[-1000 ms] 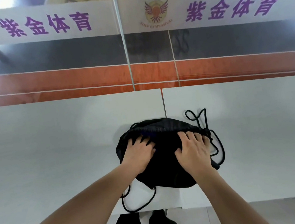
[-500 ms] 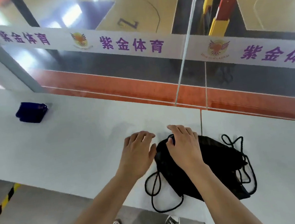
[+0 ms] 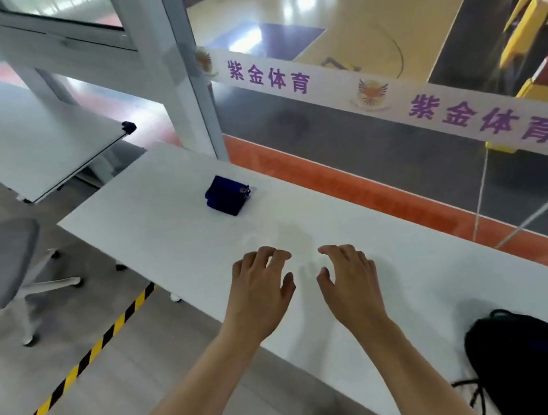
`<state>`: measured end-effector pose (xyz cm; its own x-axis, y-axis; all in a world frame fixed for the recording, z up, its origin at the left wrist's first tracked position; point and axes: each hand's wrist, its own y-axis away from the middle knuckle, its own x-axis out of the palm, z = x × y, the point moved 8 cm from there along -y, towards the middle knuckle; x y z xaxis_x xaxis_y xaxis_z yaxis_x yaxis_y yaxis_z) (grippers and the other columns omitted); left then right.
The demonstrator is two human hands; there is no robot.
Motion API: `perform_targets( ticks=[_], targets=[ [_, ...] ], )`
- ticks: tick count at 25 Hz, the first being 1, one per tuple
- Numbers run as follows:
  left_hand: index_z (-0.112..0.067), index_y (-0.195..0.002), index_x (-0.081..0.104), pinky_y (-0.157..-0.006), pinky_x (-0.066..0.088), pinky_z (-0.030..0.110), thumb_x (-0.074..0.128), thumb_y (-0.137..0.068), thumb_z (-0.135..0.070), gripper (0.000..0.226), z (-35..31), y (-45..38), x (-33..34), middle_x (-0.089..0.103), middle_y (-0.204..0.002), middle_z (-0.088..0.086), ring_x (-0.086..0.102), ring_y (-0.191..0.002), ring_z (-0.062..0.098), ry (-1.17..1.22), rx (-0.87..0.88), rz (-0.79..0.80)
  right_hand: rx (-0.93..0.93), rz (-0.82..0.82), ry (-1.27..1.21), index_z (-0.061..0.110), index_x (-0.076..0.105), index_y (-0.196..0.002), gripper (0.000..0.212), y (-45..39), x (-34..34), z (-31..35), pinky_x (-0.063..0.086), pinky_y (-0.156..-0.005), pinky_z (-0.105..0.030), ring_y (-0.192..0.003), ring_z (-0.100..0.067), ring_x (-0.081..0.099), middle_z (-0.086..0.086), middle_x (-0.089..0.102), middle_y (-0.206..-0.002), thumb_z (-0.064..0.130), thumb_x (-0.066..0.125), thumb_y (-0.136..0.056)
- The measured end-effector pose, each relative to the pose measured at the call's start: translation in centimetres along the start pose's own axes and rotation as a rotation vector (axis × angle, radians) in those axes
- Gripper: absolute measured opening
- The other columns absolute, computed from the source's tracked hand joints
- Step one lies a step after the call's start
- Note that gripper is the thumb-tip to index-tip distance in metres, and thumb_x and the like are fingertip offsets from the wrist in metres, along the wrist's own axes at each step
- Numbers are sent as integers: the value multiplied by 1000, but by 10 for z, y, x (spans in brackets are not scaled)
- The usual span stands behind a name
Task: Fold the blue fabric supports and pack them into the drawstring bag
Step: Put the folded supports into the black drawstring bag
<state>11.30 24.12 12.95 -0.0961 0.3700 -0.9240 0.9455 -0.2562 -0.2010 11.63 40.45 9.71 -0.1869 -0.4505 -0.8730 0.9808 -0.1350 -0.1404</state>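
While both hands [image 3: 306, 286] hover empty, fingers spread, blue fabric support [image 3: 227, 195] folded compact, black drawstring bag [image 3: 540, 361] slumped

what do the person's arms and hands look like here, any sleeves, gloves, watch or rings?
Both forearms are bare right down to the bottom edge of the head view, with no sleeve showing. The left hand and right hand are ungloved. No watch, wristband or ring is visible on either one. No markings or tape show on the arms.
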Motion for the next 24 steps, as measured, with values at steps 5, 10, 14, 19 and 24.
perform_targets(
  ticks=[5, 10, 14, 19, 24],
  targets=[
    [-21, -119, 63, -88, 45, 39, 63, -89, -25, 30, 105, -12, -31, 65, -114, -1, 61, -102, 28, -12, -72, -12, -40, 46, -19, 23, 61, -128, 35, -31, 53, 88, 45, -98, -35, -113, -18, 60, 2, 65, -125, 22, 62, -93],
    [-22, -120, 62, -90, 45, 39, 60, -91, -27, 30, 170, -47, -30, 64, -115, -2, 60, -103, 27, 16, -118, 0, -96, 76, -5, 23, 60, -129, 36, -79, 97, 134, 45, -96, -32, -111, -17, 60, 2, 64, -124, 22, 63, -93],
    [-22, -123, 61, -93, 43, 38, 57, -94, -28, 30, 216, -96, -14, 63, -117, -2, 59, -106, 26, 6, -127, 49, -68, 117, -24, 24, 58, -131, 38, -130, 144, 147, 45, -98, -31, -112, -15, 59, 2, 64, -125, 23, 62, -94],
    [-23, -130, 55, -99, 38, 35, 52, -97, -29, 34, 273, -159, 18, 60, -125, -4, 55, -113, 24, 19, -175, 203, 33, 181, -71, 25, 54, -135, 40, -204, 201, 148, 44, -101, -33, -116, -15, 57, 3, 60, -131, 25, 59, -95],
    [-18, -144, 45, -103, 37, 36, 51, -98, -25, 48, 306, -214, 53, 58, -137, -1, 50, -125, 26, -6, -142, 296, 159, 225, -77, 26, 45, -142, 47, -251, 236, 136, 47, -99, -37, -112, -20, 59, -1, 61, -131, 22, 56, -96]
  ],
)
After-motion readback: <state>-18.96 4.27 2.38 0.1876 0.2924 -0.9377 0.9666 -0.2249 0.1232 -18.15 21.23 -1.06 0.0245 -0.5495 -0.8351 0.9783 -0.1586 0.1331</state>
